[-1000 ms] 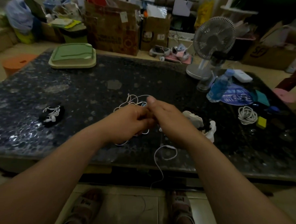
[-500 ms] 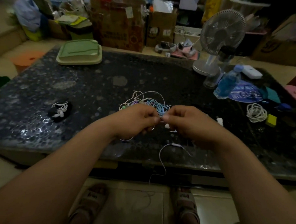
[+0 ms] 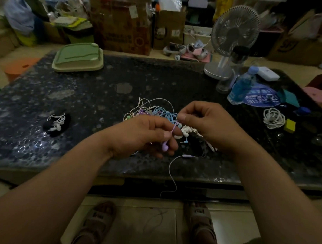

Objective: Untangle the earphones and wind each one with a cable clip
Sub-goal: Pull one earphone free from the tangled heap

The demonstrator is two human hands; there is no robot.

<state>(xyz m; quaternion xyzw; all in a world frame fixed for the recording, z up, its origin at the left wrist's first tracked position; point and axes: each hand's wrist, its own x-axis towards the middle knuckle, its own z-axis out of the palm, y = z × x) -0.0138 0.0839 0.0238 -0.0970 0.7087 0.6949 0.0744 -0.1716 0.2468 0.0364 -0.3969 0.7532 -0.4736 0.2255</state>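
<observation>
A tangle of earphone cables (image 3: 157,110), white, purple and blue, lies on the dark stone table (image 3: 84,104) just beyond my hands. My left hand (image 3: 143,137) pinches a purple earphone (image 3: 164,146) whose thin cable runs up to my right hand (image 3: 202,119), which pinches that cable between thumb and fingers. A pale cable with an inline remote (image 3: 187,156) trails off the table's front edge toward the floor. White cable clips (image 3: 186,131) lie between my hands, partly hidden. A wound white earphone (image 3: 57,121) rests on a black pad at left.
A coiled white cable (image 3: 273,118) and a yellow block (image 3: 289,125) lie at right. A blue bottle (image 3: 242,86), a desk fan (image 3: 232,33) and a green tray (image 3: 78,57) stand farther back. Cardboard boxes (image 3: 123,25) crowd the floor behind. My sandalled feet are below.
My hands have drawn apart and lifted off the tangle, the right rising and the left dropping slightly. The purple earphone now shows in my left hand, its cable stretched between both hands.
</observation>
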